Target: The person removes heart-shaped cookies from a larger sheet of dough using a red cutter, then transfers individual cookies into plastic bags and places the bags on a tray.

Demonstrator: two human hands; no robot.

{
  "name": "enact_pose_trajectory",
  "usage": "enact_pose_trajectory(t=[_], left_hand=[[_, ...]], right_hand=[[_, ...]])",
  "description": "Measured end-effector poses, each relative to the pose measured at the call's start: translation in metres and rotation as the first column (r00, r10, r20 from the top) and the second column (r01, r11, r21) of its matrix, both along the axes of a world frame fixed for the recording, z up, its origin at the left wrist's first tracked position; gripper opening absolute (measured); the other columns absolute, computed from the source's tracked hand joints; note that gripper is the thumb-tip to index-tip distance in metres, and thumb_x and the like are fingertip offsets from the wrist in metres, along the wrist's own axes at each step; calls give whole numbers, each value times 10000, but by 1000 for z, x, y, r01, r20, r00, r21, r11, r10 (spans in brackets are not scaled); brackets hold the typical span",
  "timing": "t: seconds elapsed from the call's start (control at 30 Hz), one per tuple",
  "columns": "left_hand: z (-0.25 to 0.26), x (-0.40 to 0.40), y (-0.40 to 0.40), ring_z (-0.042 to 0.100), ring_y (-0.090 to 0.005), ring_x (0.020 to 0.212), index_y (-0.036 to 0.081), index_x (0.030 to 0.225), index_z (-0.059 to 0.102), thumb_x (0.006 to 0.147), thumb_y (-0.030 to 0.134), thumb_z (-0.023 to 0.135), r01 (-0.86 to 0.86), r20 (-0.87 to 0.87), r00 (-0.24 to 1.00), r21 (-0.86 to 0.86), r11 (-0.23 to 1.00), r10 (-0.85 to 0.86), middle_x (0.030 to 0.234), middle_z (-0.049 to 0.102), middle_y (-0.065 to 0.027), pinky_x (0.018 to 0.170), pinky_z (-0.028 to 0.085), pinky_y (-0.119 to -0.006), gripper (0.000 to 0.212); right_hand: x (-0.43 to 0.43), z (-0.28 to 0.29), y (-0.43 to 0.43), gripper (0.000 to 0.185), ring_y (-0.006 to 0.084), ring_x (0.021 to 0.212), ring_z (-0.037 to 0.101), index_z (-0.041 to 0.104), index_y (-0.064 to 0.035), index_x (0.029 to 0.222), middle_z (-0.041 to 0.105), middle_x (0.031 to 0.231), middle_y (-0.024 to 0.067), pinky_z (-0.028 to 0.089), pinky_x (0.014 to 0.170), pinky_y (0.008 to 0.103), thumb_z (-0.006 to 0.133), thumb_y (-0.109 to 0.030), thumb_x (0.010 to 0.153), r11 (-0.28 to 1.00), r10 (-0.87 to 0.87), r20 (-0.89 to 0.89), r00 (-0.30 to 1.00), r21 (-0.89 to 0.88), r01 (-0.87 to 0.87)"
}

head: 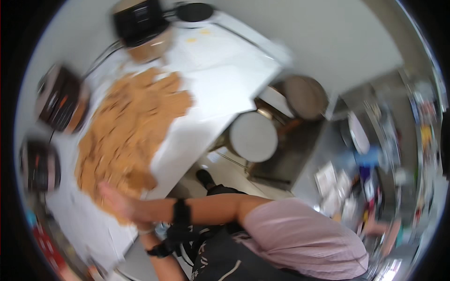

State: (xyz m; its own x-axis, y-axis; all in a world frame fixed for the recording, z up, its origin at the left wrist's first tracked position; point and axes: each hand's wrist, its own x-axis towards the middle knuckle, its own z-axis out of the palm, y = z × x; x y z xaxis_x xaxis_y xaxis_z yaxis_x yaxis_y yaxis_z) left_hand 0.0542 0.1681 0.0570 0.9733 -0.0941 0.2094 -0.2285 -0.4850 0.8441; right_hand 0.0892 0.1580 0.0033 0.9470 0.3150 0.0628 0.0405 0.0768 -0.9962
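Note:
A wide layer of overlapping, orange-brown food-like pieces (130, 130) covers much of a white table (190, 140); what they are is unclear. Over the near lower end of this layer is my right hand (117, 202), motion-blurred, with fingers pointing up and left. Whether it touches the pieces or holds anything cannot be told. My left hand is mostly hidden behind the right hand and wrist, so its fingers and any contents are not visible. Black bands circle both wrists, and a pale bracelet (146, 231) sits on the left one.
Black-and-beige countertop appliances (140, 31) stand along the wall edge, cables between them. A round black-topped device (194, 13) sits at the table's far end. Round stools (254, 137) stand beside the table. A cluttered steel counter (309, 179) lies right, with part of another person's arm (390, 235) lower right.

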Motion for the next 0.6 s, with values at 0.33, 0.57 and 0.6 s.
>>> enact_pose_trajectory(t=[0.33, 0.57, 0.6], left_hand=[[40, 29, 47, 383, -273, 1191, 5, 1299, 367, 925, 375, 423, -427, -504, 837, -845, 323, -212, 1307, 400, -155, 1006, 308, -391, 529], [-41, 50, 119, 462, -323, 1117, -24, 1202, 483, 870, 247, 490, -81, -459, 813, -699, 711, -358, 1234, 487, -187, 1013, 342, -423, 429], [-83, 82, 158, 459, -312, 1119, -13, 1222, 467, 850, 246, 526, -77, -412, 586, -886, 458, -698, 1224, 502, -164, 1029, 315, -445, 457]], right_hand=[[-15, -37, -126, 396, 304, 946, 547, 576, -106, 1011, 597, 964, 140, 364, 922, 462, 621, -382, 730, 777, -257, 126, 958, -562, 282], [-306, -86, -301, 261, 337, 860, 605, 626, -121, 987, 620, 944, 130, 494, 747, 421, 573, -239, 759, -28, -917, 207, 342, -887, 461], [-325, -66, -307, 248, 328, 869, 603, 634, -116, 969, 620, 944, 141, 490, 754, 418, 557, -230, 763, -64, -940, 208, 270, -886, 460]])
